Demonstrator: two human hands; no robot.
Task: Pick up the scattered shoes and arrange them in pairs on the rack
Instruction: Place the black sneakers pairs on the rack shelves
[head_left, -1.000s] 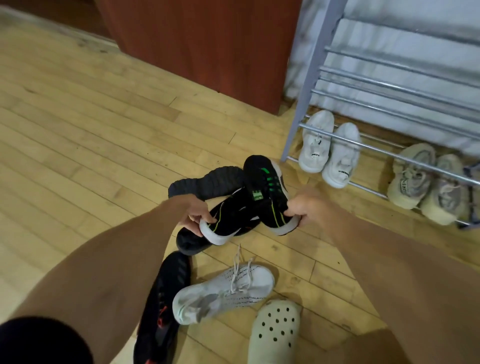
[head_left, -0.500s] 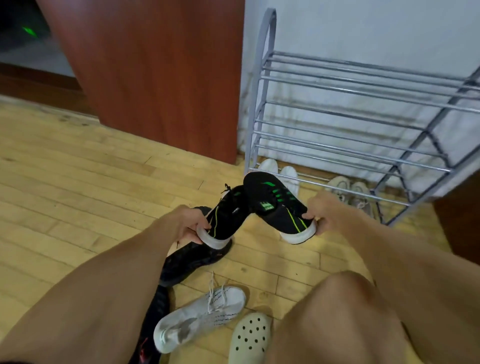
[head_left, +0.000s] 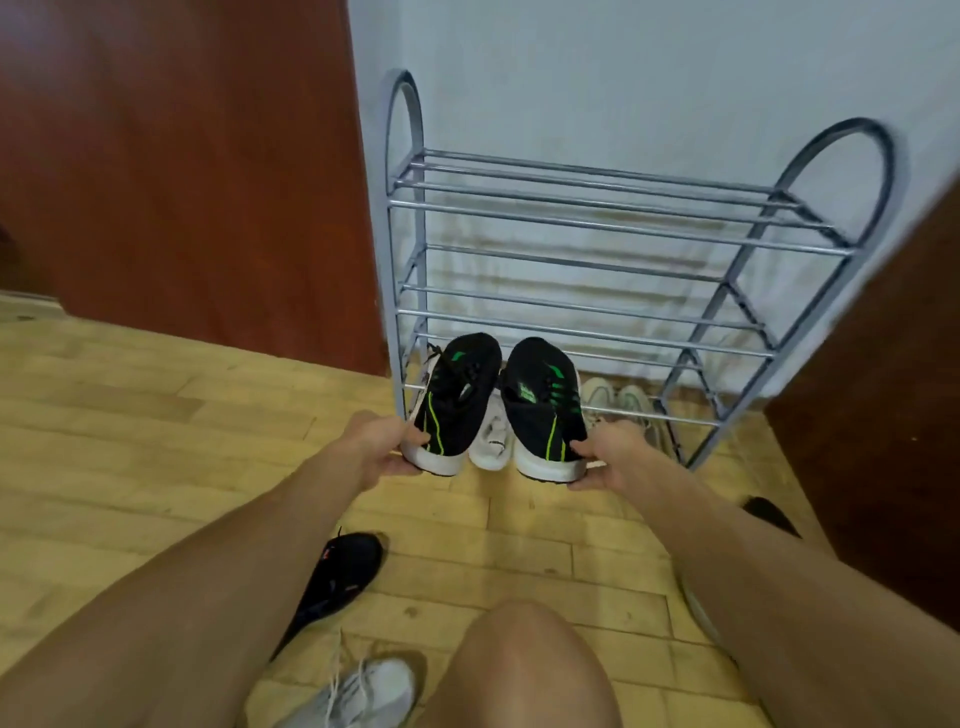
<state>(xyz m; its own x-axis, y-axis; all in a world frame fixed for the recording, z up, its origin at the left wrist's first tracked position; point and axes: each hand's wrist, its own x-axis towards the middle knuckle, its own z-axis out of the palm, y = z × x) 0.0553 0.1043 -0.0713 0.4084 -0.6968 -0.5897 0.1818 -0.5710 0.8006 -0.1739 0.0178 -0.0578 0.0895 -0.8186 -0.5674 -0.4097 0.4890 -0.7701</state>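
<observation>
My left hand (head_left: 378, 447) grips the heel of a black sneaker with green stripes (head_left: 454, 402). My right hand (head_left: 610, 460) grips the heel of its twin (head_left: 540, 405). Both shoes are held side by side, toes forward, in front of the lower tiers of the grey metal shoe rack (head_left: 597, 249). Behind them on the bottom level lie a white pair (head_left: 491, 441), mostly hidden, and a beige pair (head_left: 621, 400). On the floor nearer me are a black shoe (head_left: 340, 577) and a white laced sneaker (head_left: 358, 696).
A red-brown wooden panel (head_left: 182, 171) stands left of the rack and another dark panel (head_left: 883, 389) on the right. A dark shoe tip (head_left: 769, 512) shows by my right forearm. My bare knee (head_left: 519, 670) fills the bottom centre. The floor is light wood planks.
Both hands have lifted the black-green pair off the floor and carried it forward to the rack. The shoes now sit parallel, and the view has tilted up to the whole rack.
</observation>
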